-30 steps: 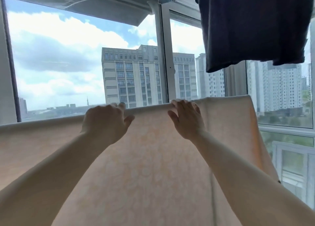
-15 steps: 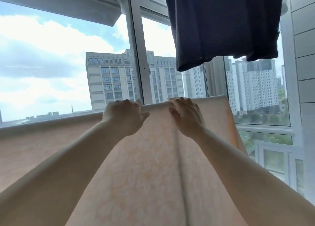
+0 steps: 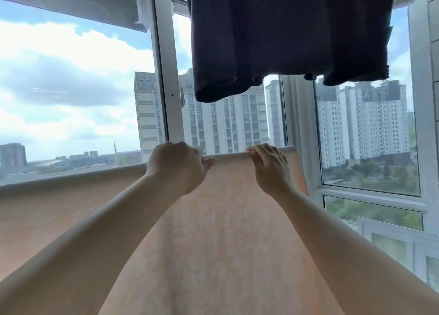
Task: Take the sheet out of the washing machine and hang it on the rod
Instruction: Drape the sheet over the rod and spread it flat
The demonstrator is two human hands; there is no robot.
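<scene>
You see a pale peach sheet (image 3: 225, 231) with a faint mottled cream pattern, a plain dark navy cloth (image 3: 285, 36) hanging above, white window frames (image 3: 164, 77), and grey-white towers (image 3: 225, 124) under blue sky

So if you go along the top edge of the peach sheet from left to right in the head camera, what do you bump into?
Bare fold of the sheet → left hand → short bare stretch of fold → right hand → the sheet's right end → white window frame.
</scene>
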